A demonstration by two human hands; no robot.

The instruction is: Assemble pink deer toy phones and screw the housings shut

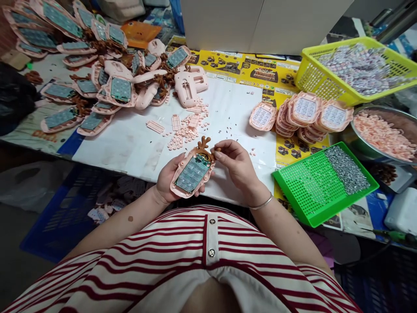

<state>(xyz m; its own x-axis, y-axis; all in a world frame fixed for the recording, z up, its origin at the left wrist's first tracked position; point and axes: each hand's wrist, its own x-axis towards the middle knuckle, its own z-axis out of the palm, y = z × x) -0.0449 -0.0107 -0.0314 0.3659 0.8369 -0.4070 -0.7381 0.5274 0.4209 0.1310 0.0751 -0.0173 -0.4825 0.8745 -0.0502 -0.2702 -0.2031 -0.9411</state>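
A pink shell [183, 194] is held just above the near edge of a white sheet [221, 95], close in front of a striped shirt [153, 256]. The shell is cradled from its left side and from beneath by the left hand [168, 179], with fingertips seen past its lower right edge. A green board [189, 174] is carried in the shell, face up. The long axis is slanted: the rounded lower end is turned toward the body and a little left, the antlered end away and to the right. By that slant the left antler [203, 142] is left free at the far end, while the right antler [217, 149] is brought up to the right hand [237, 164], by whose thumb and forefinger it appears to be pinched. The antlered end is thus nearer the right hand, the lower end nearer the left.

Beyond the shell, small pink parts [184, 135] are scattered on the sheet. Farther left, board-filled shells [122, 90] are heaped. To the right, covers [304, 106] are stacked, and silvery pieces [347, 169] are gathered at one end of a green tray [293, 187].
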